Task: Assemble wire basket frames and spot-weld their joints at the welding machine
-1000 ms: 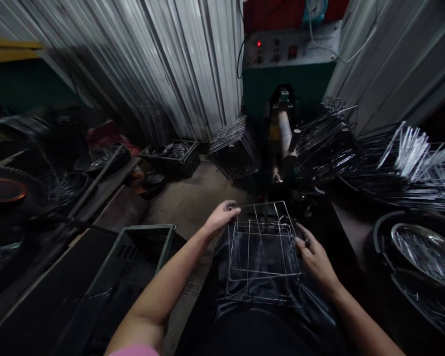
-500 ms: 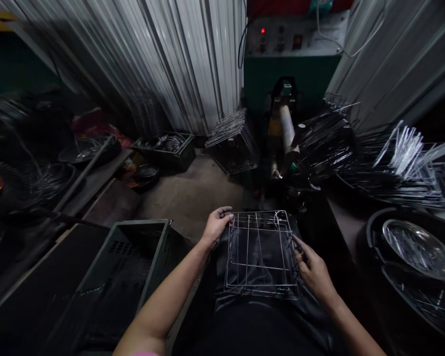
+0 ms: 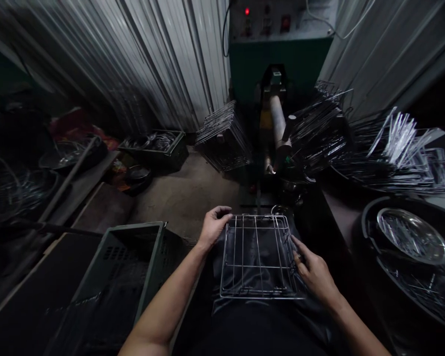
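Observation:
A rectangular wire rack [image 3: 259,267] of thin shiny rods lies over the dark apron [image 3: 259,321] on my lap. My left hand [image 3: 214,228] pinches its far left corner between thumb and curled fingers. At the right side, my right hand [image 3: 311,267] grips the rack's edge, with the index finger stretched along the wire. A small round wire loop [image 3: 278,211] shows at the rack's far edge, close to the machine. Whether the right fingers also hold a small part is too dark to tell.
Ahead stands a machine with a pale cylindrical arm [image 3: 278,118]. Wire frames are stacked on the floor [image 3: 224,136] and at the right [image 3: 404,158]. A green plastic crate [image 3: 133,228] stands at left; a black tub [image 3: 367,237] holding a metal bowl [image 3: 411,235] is at right.
The rack has tilted flatter and come slightly nearer to me, its near edge now lower in view. Both hands keep their places on it. The camera view has shifted a little.

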Demonstrator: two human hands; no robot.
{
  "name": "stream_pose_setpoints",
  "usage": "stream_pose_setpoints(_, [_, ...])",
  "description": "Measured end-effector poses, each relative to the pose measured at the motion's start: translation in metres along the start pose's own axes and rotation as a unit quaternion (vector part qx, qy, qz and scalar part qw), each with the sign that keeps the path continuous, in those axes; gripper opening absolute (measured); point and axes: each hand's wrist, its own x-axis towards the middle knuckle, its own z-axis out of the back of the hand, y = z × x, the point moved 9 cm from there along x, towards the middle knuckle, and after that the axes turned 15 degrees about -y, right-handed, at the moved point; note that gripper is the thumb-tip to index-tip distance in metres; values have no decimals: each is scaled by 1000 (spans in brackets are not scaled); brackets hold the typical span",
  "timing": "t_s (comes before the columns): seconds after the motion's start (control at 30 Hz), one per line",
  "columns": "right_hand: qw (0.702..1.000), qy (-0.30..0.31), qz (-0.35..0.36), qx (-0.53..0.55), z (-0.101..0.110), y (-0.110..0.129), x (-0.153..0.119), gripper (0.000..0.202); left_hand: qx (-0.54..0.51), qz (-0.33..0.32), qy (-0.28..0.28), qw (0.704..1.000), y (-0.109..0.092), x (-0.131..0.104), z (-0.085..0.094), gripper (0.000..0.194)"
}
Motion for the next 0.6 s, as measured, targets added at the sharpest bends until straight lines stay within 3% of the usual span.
stream_pose_setpoints(0.13, [1000,-6,-11,-5,0,-3,3,48,11,-42,11,999,-10,10,-3,23])
stream_pose_setpoints(0.33, [998,22,-54,4,-11,-21,2,49,47,0,37,998,24,18,-14,26])
stream_pose_setpoints(0.43, [991,42,-109,65,-16,-30,-1,50,65,-1,46,997,27,14,-10,32])
stream_pose_setpoints(0.5, [980,49,-151,117,-19,-34,-4,52,92,-20,100,990,23,6,-8,42])
stream_pose_setpoints(0.6, [965,45,-189,177,-19,-39,-9,55,137,-56,240,959,20,-16,-6,72])
